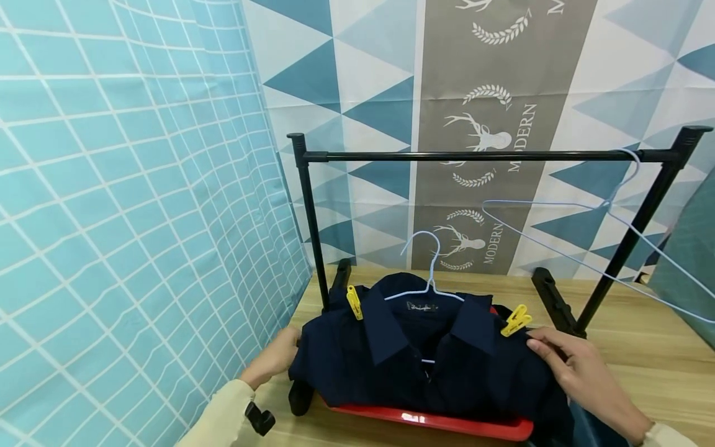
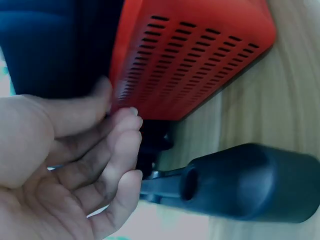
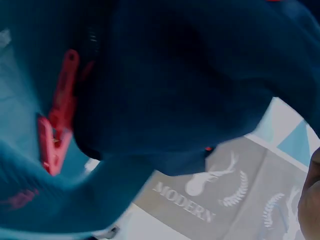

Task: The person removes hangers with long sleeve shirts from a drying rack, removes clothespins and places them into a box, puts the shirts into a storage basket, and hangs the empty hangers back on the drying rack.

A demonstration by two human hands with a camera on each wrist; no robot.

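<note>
A dark navy collared shirt (image 1: 408,379) lies over a red basket (image 1: 436,419), with a pale blue wire hanger (image 1: 433,273) inside its neck. Yellow clothespins (image 1: 516,320) sit at both shoulders. My left hand (image 1: 283,352) is at the shirt's left sleeve edge; in the left wrist view, the left hand (image 2: 90,155) has thumb and fingertips together at the dark cloth, beside the basket's slotted wall (image 2: 185,60). With thumb and forefinger, my right hand (image 1: 586,372) pinches the cloth just beyond the right clothespin. The right wrist view shows only part of that hand (image 3: 311,200).
A black rack (image 1: 475,156) stands behind and around the basket, its feet (image 2: 250,182) on the wooden table (image 1: 642,366). Another blue wire hanger (image 1: 606,205) hangs from its bar at right. A blue container (image 3: 115,195) at the right holds red clothespins (image 3: 60,115).
</note>
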